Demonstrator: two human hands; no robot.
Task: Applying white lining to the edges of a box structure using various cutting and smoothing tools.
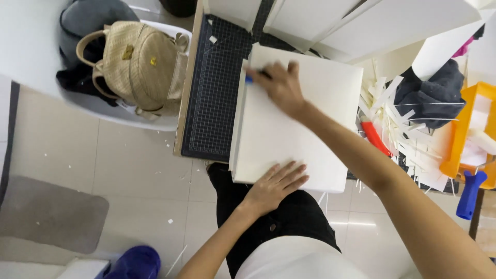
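Observation:
A stack of white foam boards [289, 134] lies on a black gridded cutting mat [212, 93]. My left hand [276, 183] rests flat on the near edge of the top board, fingers spread. My right hand [279, 85] reaches to the far left corner of the board and grips a small blue-tipped tool [249, 79], mostly hidden under the fingers, against the board's left edge.
A beige woven handbag [139, 64] sits on a white chair [103, 111] at the left. White offcut strips [408, 139], a red-handled cutter [374, 138], an orange tray [465, 129] and a blue handle [470, 194] lie at the right. More white boards [361, 26] lean at the back.

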